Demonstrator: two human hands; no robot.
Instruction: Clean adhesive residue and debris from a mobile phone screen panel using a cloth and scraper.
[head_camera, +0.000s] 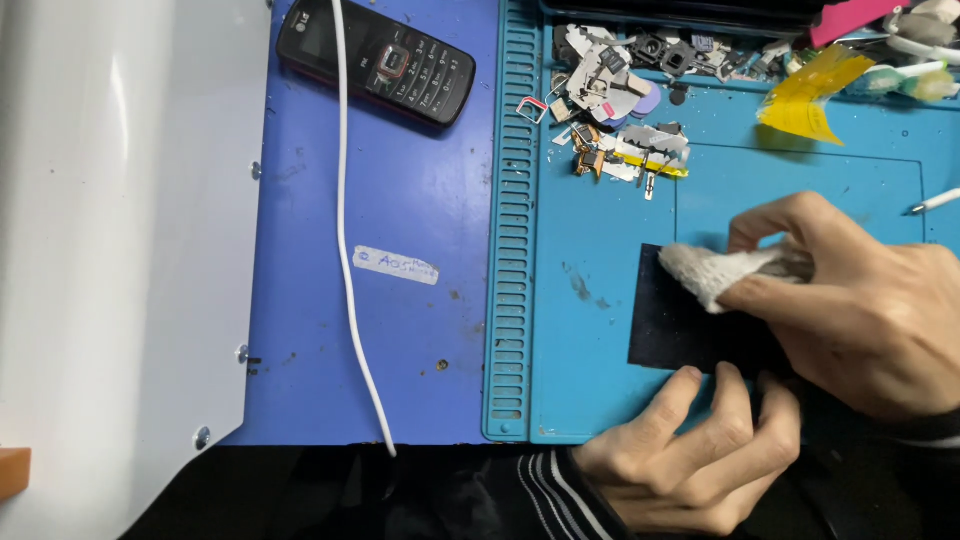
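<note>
Right hand (870, 310) fingers pinched shut on soft white cloth (715, 270), rubbing flat black panel (680, 320) at 4 o'clock on teal mat (600, 250). Left hand (690, 450) fingers pin its near edge. Panel probably thin, rigid, fragile; hold by edges.

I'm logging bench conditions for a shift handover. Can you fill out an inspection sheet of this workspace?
Surface: teal repair mat with a slotted left rim, lying on a blue table.
Job's things: flat black panel on the mat; white cloth pressed on its upper edge.
Clutter: pile of small metal and plastic parts; yellow tape scrap; black keypad phone; white label sticker.
Grippers: right hand pinches the cloth; left hand steadies the panel's lower edge.
Cables: white cable runs down the table, across the phone.
Surroundings: white metal sheet at left.
</note>
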